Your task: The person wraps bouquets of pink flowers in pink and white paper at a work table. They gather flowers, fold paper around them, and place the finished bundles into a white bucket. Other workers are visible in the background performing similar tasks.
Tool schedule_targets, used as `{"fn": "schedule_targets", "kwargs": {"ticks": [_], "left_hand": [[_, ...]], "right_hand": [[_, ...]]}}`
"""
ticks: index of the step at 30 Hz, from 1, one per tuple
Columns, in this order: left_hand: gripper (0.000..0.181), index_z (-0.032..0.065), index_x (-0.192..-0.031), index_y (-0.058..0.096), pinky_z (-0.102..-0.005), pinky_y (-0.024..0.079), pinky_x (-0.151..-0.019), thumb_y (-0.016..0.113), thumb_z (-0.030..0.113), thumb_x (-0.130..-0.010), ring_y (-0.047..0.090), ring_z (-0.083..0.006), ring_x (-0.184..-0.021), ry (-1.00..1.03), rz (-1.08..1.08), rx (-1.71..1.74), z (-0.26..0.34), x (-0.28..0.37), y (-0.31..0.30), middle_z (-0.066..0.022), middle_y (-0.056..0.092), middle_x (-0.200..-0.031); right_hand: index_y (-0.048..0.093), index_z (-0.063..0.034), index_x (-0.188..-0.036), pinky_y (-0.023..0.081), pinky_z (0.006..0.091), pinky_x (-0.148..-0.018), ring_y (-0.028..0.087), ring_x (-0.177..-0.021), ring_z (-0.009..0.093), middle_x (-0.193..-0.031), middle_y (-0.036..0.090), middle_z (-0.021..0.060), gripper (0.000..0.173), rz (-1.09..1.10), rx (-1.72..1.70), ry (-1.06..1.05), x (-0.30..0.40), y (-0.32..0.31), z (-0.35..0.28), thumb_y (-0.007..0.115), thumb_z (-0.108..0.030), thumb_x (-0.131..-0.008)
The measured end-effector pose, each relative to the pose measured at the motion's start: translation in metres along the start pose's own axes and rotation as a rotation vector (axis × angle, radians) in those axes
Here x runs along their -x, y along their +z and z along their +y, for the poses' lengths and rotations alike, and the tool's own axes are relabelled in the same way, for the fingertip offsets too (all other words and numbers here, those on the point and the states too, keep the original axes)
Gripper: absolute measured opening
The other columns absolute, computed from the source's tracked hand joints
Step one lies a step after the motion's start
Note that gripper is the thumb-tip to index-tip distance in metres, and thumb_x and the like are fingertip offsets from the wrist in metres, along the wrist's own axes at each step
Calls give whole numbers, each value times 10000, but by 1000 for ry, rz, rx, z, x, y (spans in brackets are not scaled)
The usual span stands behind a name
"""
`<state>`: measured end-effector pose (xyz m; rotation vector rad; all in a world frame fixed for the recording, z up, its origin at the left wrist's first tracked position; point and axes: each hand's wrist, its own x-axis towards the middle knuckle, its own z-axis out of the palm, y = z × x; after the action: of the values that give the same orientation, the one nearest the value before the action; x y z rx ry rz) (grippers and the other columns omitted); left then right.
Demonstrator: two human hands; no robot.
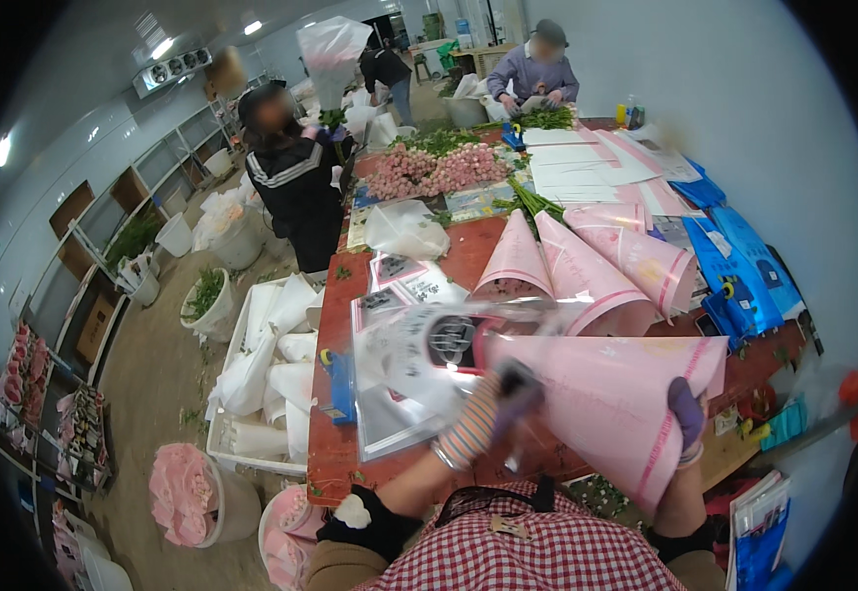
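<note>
A pink printed paper cone [606, 406] lies slantwise before me, its wide end to the right. At that wide end my gloved right hand [687, 421] grips the paper, with the purple thumb outside and the fingers hidden. My left hand [510, 406], in a striped glove, is motion-blurred at the narrow end; its grasp is unclear. Just beyond it, a blurred clear plastic sleeve [429, 340] with dark and pink print lies over a stack of similar sleeves [392, 425]. More wrapped pink cones [591, 281] rest further back; dark bits show inside one. Whatever my cone contains is hidden.
Pink roses [436, 170] and paper sheets [577, 166] cover the far part of the red table [333, 451]. A blue tape dispenser [339, 388] stands at its left edge, beside a white crate [222, 443]. One person [292, 177] holds a wrapped bouquet; another [536, 74] handles stems.
</note>
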<state>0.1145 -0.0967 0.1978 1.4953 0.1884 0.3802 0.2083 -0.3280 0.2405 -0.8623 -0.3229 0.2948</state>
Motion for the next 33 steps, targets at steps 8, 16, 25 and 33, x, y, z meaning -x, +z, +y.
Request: {"fn": "schedule_targets", "kwargs": {"ticks": [8,16,25,33], "left_hand": [[184,50,-942,556,-217,432,-617,663,91,-797,515,-52,-707,127,-232,-17,75,6,89,15,564,-774],[283,53,-1088,495,-272,503,-623,574,27,-818,549,-119,-739,403,801,-23,37,18,-80,-49,521,-897],[603,86,-1334,384,-436,320,-1031,431,486,-886,450,-285,-1184,219,375,593,-50,23,-200,-104,470,-1308],[642,87,-1372,333,-448,270,-1070,370,510,-891,366,-292,-1271,217,168,498,-5,78,-200,-99,378,-1392]], "right_hand": [[561,-10,-999,455,246,-676,551,-784,113,-857,580,34,166,-73,547,-378,-50,-11,86,518,-129,-891],[571,-17,-989,458,257,-698,549,-780,115,-857,581,27,169,-296,663,-296,-66,-34,76,515,-147,-896],[582,-24,-977,461,270,-723,546,-777,118,-857,582,19,177,-472,708,-216,-54,-62,68,512,-168,-902],[582,-20,-923,449,300,-726,515,-763,129,-838,568,26,210,-811,427,65,-72,-35,82,495,-212,-917]]}}
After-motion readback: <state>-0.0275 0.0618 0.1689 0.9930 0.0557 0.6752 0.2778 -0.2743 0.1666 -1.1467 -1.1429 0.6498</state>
